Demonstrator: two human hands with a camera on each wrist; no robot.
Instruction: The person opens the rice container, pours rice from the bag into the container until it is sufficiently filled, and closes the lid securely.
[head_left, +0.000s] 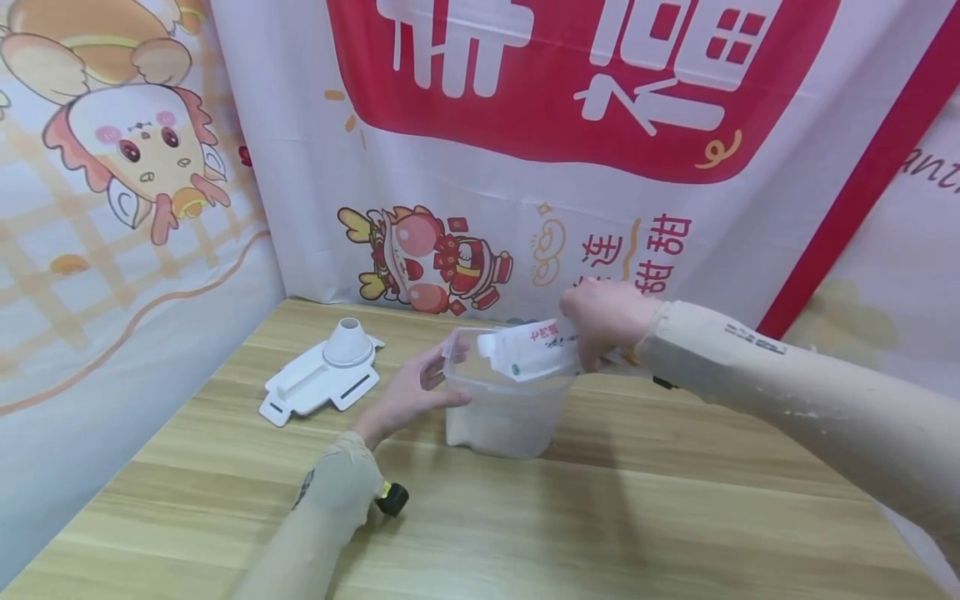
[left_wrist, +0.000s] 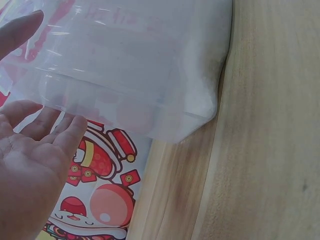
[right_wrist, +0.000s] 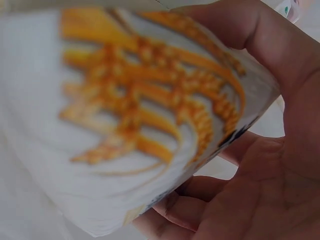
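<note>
In the head view, the right hand holds the bag aslant over the mouth of the tub, which stands on the table. The left hand makes a wide, loose C round the tub's left side. Keeping the bag's low end within the rim should limit spills.

In the left wrist view, thumb and bent fingers straddle the tub's wall; a light, steady hold likely suffices, as hard squeezing could bow the plastic.

In the right wrist view, thumb and fingers clasp the bag from opposite sides; tilting gradually seems best.
</note>
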